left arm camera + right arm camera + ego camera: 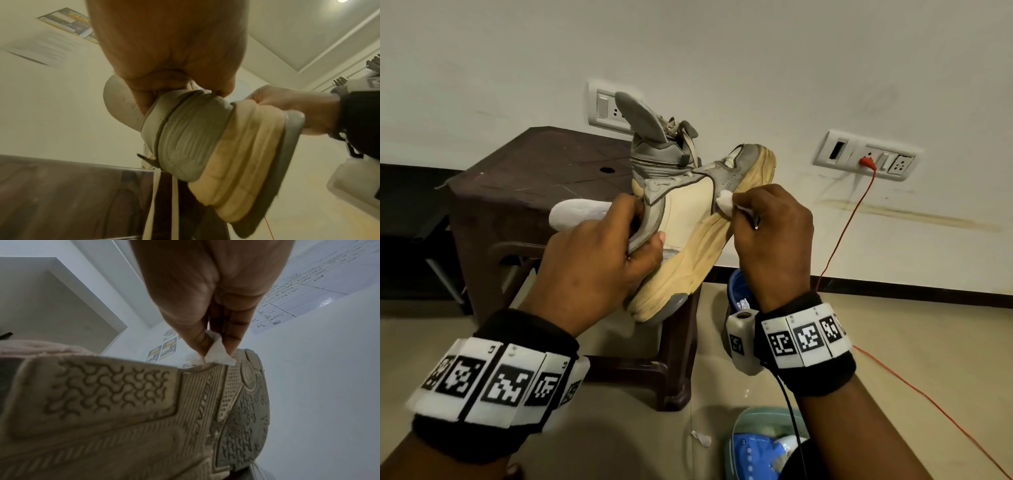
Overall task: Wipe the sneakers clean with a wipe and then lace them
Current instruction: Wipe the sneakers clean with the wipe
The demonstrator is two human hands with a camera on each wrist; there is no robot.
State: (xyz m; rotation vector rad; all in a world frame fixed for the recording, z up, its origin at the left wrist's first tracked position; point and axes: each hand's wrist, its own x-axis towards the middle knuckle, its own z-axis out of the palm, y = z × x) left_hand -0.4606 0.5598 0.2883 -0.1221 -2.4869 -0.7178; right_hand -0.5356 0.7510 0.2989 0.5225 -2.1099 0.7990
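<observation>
A grey and cream sneaker (688, 209) with a yellowed sole is held up in front of me, toe pointing away and up. My left hand (599, 260) grips it at the heel collar, thumb on the outside; the left wrist view shows the heel (185, 142). My right hand (767, 233) pinches a small white wipe (725, 199) and presses it on the sneaker's side near the toe. From the right wrist view I see the patterned sole (144, 410) and the wipe (218, 353) between my fingertips. Loose laces (678, 132) hang at the tongue.
A dark brown plastic stool (544, 178) stands under the sneaker, with a white insole (578, 214) on it. A blue bin (738, 291) is on the floor beside it, a wipes pack (760, 448) nearer me. A red cable (849, 219) runs from a wall socket (866, 159).
</observation>
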